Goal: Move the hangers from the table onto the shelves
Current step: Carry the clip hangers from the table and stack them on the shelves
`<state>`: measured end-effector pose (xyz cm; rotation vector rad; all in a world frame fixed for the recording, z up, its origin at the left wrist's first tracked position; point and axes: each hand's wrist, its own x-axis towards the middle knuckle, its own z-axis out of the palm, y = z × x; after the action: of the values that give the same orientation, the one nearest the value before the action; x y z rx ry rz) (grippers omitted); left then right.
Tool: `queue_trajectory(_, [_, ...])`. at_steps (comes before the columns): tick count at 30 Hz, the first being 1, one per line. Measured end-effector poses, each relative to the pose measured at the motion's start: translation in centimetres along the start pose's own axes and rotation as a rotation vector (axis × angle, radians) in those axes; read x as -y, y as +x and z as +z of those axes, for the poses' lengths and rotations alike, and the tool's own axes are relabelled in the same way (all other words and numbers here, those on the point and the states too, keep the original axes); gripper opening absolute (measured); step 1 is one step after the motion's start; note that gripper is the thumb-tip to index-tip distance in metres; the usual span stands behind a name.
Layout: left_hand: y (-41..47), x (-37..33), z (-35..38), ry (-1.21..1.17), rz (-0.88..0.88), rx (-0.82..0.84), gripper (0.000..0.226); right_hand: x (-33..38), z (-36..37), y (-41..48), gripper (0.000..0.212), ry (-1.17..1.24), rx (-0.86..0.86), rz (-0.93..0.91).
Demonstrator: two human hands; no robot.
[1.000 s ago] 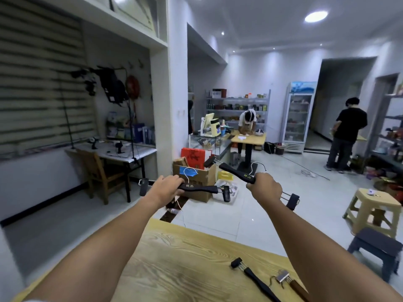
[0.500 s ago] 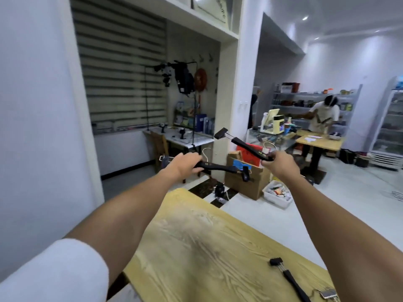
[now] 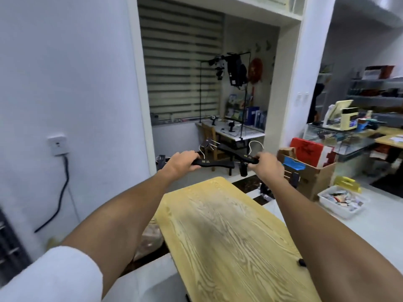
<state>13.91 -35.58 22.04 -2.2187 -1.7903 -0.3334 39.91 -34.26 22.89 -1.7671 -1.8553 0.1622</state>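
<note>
My left hand point(image 3: 182, 162) grips a black clip hanger point(image 3: 214, 163) by its bar, held out level beyond the far end of the wooden table point(image 3: 222, 232). My right hand point(image 3: 265, 165) grips a second black clip hanger point(image 3: 234, 152), whose white wire hook point(image 3: 256, 144) stands up beside my fingers. Both hangers hang in the air at about the same height, their near ends almost meeting. A small black end of another hanger point(image 3: 302, 262) peeks out from behind my right forearm on the table.
A white wall with a socket point(image 3: 57, 144) and dark cable stands at the left. Ahead is an alcove with a blind, a small desk point(image 3: 237, 131) and a chair. A cardboard box point(image 3: 309, 171) and a white bin point(image 3: 342, 200) sit on the floor at right.
My view has swung left, so the wall and alcove now fill the frame. The right hand's hanger has dropped from a raised tilt to near level. Both hands still hold their hangers.
</note>
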Motion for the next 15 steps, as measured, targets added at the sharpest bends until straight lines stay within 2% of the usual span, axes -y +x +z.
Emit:
queue_trajectory(9, [-11.8, 4.6, -4.1, 0.015, -0.305, 0.014, 0.026, 7.5, 2.5, -3.3, 0.027, 0.031, 0.094, -0.297])
queue_trajectory(15, [-21.4, 8.3, -7.1, 0.076, -0.496, -0.004, 0.028, 13.6, 4.5, -7.0, 0.020, 0.085, 0.150, -0.409])
